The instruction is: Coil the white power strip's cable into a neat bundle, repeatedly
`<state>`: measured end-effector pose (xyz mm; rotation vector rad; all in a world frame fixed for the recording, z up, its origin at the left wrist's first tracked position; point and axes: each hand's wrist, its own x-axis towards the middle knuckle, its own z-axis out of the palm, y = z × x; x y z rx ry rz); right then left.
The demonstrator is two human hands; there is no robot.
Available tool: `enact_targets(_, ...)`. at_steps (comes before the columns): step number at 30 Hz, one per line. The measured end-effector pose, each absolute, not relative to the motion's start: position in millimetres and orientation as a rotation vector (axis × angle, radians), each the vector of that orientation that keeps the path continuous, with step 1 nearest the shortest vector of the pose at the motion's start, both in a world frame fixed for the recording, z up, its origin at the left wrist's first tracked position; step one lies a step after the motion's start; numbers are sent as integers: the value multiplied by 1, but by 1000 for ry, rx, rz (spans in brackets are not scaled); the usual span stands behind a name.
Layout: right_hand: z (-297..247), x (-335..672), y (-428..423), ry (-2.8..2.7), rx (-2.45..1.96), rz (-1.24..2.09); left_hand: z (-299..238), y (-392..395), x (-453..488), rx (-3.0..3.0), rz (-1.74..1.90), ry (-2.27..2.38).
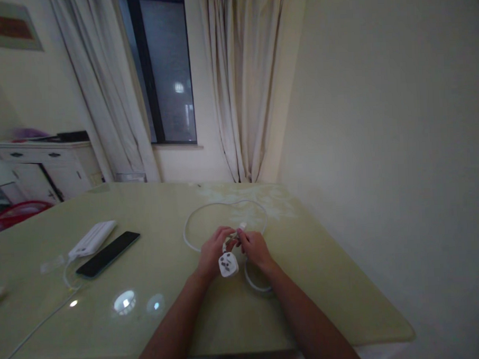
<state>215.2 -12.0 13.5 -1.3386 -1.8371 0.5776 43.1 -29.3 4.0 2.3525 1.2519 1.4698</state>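
Long white box (93,239), flat black phone (108,254) off left on glossy pale-green table (87,331). My left hand (214,253), right hand (257,247) pinched tight round looped white cable (224,203); rounded white plug (228,265), dark-pronged, beside left.

Two bare forearms slant inward from the bottom edge, the left forearm (176,322) leaning right and the right forearm (311,314) leaning left. The left hand (211,250) arches with its fingers curled inward; the right hand (257,247) is closed, thumb pointing toward the other hand. The fingertips appear to meet, though they are too small to be sure.
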Motion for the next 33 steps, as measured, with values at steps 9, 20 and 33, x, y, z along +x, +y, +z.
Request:
enact_targets(9, 14, 225, -13, -1958, -1200, 626, 4, -31, 43, 2570, 1252, 1080)
enact_targets(20, 12, 219, -11, -1939, -1199, 620, 2, -34, 50, 2457, 1315, 1227)
enact_targets(33, 17, 216, -12, -1910, -1358, 744, 8, -30, 18, 2000, 1890, 1652)
